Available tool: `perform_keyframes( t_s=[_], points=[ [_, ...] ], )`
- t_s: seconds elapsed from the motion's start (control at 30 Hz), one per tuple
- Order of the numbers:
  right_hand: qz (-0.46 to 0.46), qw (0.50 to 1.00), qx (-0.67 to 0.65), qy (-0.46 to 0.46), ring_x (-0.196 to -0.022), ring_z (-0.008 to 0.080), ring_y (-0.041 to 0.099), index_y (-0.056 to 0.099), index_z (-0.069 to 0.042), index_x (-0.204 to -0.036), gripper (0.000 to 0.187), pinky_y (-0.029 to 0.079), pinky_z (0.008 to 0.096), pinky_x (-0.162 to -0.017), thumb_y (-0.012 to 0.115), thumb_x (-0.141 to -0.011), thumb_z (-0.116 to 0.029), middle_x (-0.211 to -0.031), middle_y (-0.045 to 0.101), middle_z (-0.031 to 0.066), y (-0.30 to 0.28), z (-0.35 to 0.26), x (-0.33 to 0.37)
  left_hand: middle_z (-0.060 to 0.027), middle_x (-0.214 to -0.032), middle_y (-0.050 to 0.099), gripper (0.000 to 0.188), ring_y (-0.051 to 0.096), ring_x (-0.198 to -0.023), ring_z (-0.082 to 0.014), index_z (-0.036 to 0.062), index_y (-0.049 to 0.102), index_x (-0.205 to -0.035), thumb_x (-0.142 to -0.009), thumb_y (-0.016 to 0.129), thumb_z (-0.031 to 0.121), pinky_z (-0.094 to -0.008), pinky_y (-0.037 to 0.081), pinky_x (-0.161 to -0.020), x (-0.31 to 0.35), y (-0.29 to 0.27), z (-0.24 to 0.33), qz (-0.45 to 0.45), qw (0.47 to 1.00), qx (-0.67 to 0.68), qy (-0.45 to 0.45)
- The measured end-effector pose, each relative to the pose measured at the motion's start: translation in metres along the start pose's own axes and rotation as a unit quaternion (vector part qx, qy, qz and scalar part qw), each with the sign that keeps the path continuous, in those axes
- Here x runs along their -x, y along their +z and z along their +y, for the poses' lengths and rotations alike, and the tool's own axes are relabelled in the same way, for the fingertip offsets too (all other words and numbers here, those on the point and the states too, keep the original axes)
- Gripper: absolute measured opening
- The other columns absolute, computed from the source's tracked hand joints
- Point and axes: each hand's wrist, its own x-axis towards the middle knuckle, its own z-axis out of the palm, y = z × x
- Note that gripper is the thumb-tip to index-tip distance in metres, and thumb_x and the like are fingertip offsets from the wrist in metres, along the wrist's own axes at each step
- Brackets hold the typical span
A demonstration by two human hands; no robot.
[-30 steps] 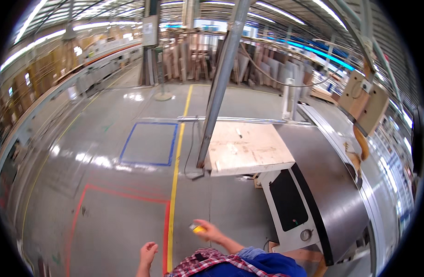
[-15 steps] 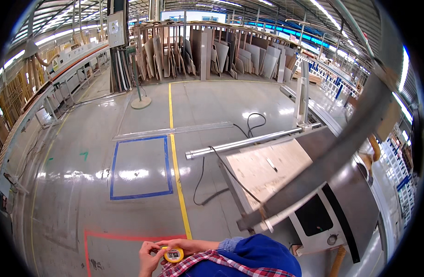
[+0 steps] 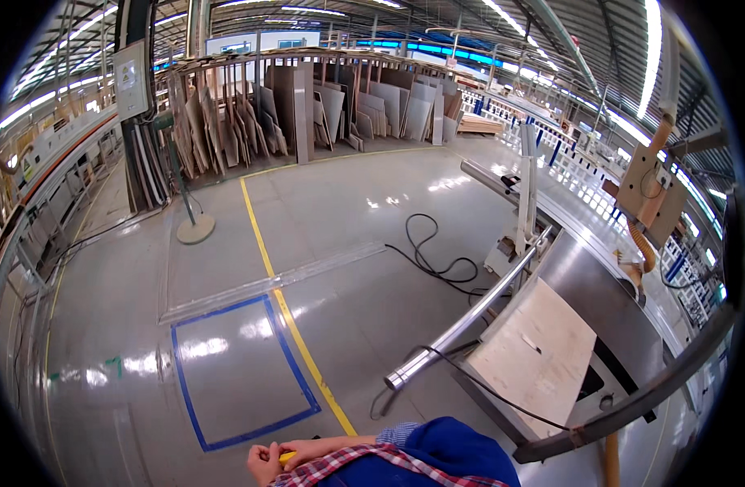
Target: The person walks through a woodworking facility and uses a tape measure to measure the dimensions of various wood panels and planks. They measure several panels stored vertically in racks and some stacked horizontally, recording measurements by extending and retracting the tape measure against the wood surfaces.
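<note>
My two hands are together at the lower edge, around a yellow tape measure [image 3: 287, 458] that is mostly hidden by fingers and a plaid cloth. My left hand [image 3: 263, 463] is closed at the tape measure's left side, its fingers curled against it. From the right, my right hand [image 3: 304, 450] reaches across, also closed on the tape measure; some of its fingers are out of sight. The right forearm ends in a blue checked cuff [image 3: 398, 434]. Red plaid cloth [image 3: 340, 465] and blue clothing [image 3: 449, 450] lie just behind the hands.
To the right, a machine table carries a wooden board [image 3: 535, 345], with a metal rail [image 3: 470, 316] and a dark curved bar [image 3: 632, 410] beside it. Black cable [image 3: 425, 256] loops over the floor. Blue tape [image 3: 226, 308] outlines a rectangle ahead. Racked panels [image 3: 299, 114] stand at the back.
The view has shifted and tilted, so the machine table shows more fully and the red floor tape is gone. The tape measure's round face no longer shows; fingers cover most of it.
</note>
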Motion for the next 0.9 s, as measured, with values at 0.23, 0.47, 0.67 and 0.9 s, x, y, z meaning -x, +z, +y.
perform_keyframes(
  t_s=[0.23, 0.47, 0.67, 0.9],
  points=[
    [0.127, 0.961, -0.229, 0.085, -0.094, 0.0091, 0.051, 0.056, -0.004, -0.111, 0.029, 0.041, 0.0235, -0.081, 0.057, -0.085, -0.018, -0.103, 0.058, 0.0008, -0.175, 0.004, -0.054, -0.0061, -0.053, 0.055, 0.028, 0.048, -0.051, -0.0082, -0.0001, 0.056, -0.064, -0.072, 0.070, 0.023, -0.0253, 0.041, -0.049, -0.201, 0.098, 0.018, -0.259, 0.963, -0.046, -0.051],
    [0.236, 0.967, -0.044, 0.080, -0.091, 0.0100, 0.053, 0.058, -0.005, -0.109, 0.027, 0.040, 0.0229, -0.081, 0.055, -0.087, -0.021, -0.099, 0.061, 0.0026, -0.395, -0.090, -0.122, -0.0068, -0.058, 0.059, 0.029, 0.052, -0.052, -0.0078, -0.0015, 0.062, -0.069, -0.076, 0.068, 0.026, -0.0244, 0.042, -0.048, -0.435, 0.215, 0.038, -0.345, 0.920, -0.043, -0.180],
    [0.137, 0.975, 0.119, 0.125, -0.101, 0.0221, 0.053, 0.051, -0.005, -0.119, 0.054, 0.039, 0.0311, -0.088, 0.057, -0.081, -0.042, -0.111, 0.058, 0.0120, -0.572, -0.246, -0.149, -0.0096, -0.064, 0.063, 0.041, 0.058, -0.059, -0.0140, 0.0011, 0.066, -0.079, -0.079, 0.059, 0.042, -0.0300, 0.046, -0.059, -0.603, 0.306, 0.111, -0.341, 0.918, -0.148, -0.135],
    [0.129, 0.974, 0.139, 0.128, -0.111, 0.0246, 0.047, 0.039, -0.008, -0.131, 0.058, 0.035, 0.0328, -0.094, 0.056, -0.082, -0.035, -0.123, 0.050, 0.0145, -0.798, -0.262, -0.185, -0.0119, -0.064, 0.062, 0.039, 0.059, -0.059, -0.0164, 0.0018, 0.066, -0.075, -0.077, 0.061, 0.040, -0.0315, 0.045, -0.057, -0.810, 0.441, 0.104, -0.357, 0.912, -0.186, -0.080]
  ],
)
